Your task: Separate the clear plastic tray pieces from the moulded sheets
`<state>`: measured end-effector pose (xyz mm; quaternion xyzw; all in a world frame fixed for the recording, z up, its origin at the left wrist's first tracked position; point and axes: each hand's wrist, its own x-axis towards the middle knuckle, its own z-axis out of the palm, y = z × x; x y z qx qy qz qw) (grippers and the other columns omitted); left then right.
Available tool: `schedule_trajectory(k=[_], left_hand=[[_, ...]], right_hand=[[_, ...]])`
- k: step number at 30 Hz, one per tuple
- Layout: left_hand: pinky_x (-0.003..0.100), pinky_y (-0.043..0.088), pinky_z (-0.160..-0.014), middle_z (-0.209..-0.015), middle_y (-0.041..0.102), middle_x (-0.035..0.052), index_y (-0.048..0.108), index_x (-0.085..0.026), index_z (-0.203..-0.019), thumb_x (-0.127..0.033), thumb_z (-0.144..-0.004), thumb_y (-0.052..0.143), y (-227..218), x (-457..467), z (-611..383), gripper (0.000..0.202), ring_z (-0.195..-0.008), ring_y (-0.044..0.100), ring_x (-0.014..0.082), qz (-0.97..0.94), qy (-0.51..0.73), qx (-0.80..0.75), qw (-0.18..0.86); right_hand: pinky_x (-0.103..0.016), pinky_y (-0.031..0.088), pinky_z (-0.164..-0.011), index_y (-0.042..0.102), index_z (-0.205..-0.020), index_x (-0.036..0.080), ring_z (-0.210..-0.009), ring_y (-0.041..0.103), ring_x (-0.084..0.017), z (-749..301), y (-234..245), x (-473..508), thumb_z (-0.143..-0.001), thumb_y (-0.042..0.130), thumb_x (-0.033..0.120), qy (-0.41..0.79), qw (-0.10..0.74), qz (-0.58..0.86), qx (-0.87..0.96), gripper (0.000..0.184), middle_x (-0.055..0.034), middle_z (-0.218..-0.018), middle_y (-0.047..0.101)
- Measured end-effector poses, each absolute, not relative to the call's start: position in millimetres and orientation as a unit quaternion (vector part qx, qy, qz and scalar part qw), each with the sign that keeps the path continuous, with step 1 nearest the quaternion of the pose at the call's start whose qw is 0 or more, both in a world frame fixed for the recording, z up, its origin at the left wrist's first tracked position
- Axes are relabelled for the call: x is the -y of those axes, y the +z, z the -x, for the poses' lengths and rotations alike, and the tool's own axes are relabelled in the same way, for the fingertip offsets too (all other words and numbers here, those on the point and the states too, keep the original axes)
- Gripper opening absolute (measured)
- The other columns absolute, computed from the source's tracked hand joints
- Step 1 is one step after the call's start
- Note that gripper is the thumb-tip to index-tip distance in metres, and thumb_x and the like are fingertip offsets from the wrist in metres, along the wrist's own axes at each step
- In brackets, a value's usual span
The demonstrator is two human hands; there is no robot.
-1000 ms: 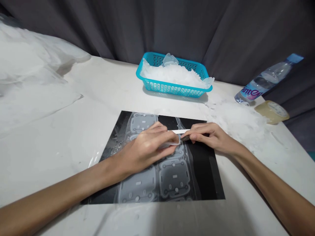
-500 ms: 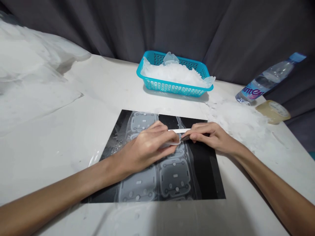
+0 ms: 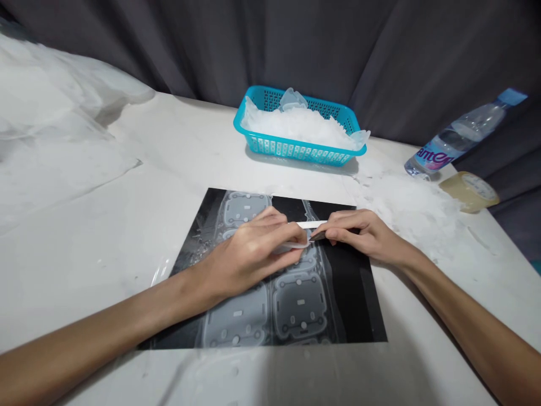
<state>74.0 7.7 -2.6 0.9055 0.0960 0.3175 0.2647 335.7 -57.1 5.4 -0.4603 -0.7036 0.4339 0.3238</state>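
My left hand [image 3: 260, 248] is closed around a translucent plastic piece [image 3: 295, 245], whose pale rim shows below the fingers. My right hand [image 3: 357, 234] pinches a thin dark blade-like tool [image 3: 319, 235], its tip at the right end of that piece. A white strip [image 3: 313, 224] spans the gap between both hands; whether it belongs to the piece I cannot tell. Beneath the hands lies a black mat [image 3: 353, 293], covered in part by a clear plastic sheet with moulded rounded panels [image 3: 300, 304].
A blue basket [image 3: 304, 151] of white translucent scraps stands at the back. To the right are a water bottle [image 3: 460, 138], a yellowish tape roll [image 3: 469, 193] and a heap of whitish scraps [image 3: 409, 206]. Clear plastic sheets [image 3: 54, 129] are piled at left, before a dark curtain [image 3: 203, 51].
Both hands keep nearly the same place and grip. The left fingers have edged slightly over the white strip, so a little less of it shows.
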Motion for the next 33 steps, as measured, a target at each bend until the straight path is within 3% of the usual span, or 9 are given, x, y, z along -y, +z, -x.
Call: schedule_trajectory(k=[33], left_hand=[[0.032,0.051,-0.085,-0.09,0.07,0.0023,0.064,-0.017,-0.104,-0.013,-0.1,0.067,-2.9,-8.0,-72.6,0.006,-0.082,0.064,0.0162,-0.907,0.305,-0.11,0.268]], right_hand=[[-0.029,0.044,-0.07,0.084,-0.099,0.021,-0.075,0.058,-0.015,-336.2,3.8,57.3,-0.103,0.063,0.04,0.436,0.32,0.477,0.692,0.028,-0.0021,-0.079,0.066]])
